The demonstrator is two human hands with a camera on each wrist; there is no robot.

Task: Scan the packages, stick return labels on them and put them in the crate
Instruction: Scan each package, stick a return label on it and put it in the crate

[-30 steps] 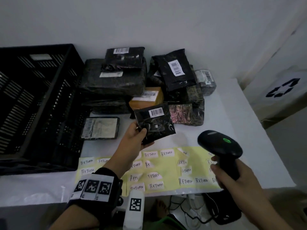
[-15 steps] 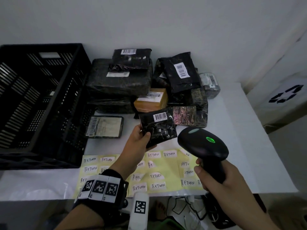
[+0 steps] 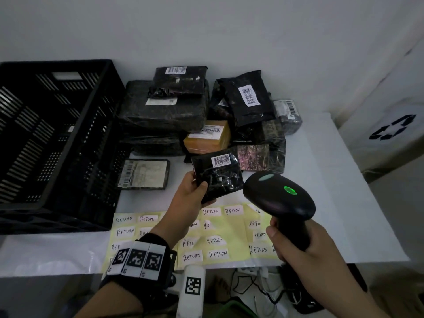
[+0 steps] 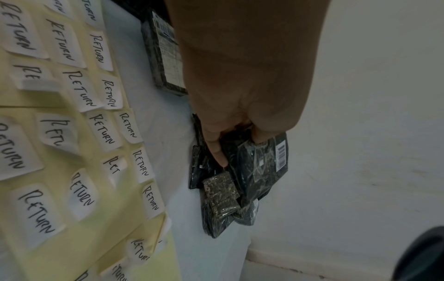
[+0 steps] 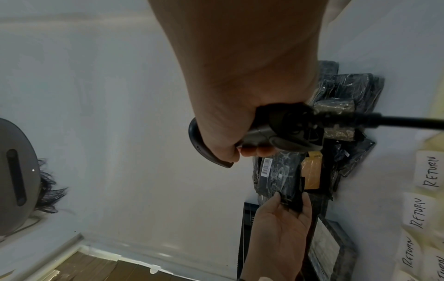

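Now left hand (image 3: 191, 198) pinches package (image 3: 218, 176) corner; scanner (image 3: 278, 198) just beside.

White bin (image 3: 387, 125), recycling symbol, right of table (image 3: 339, 180).

Returns packing station: parcel pile (image 3: 202, 115), crate (image 3: 52, 143), scanner (image 3: 278, 198).

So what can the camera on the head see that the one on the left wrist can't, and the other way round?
Only the head view shows the black slatted plastic crate, the green-lit black handheld scanner gripped by the right hand, and the whole stack of wrapped parcels.

Only the left wrist view shows the fingers of the left hand from beneath, curled under the package.

Both show the small black plastic-wrapped package with its barcode and the yellow sheets of handwritten RETURN labels.
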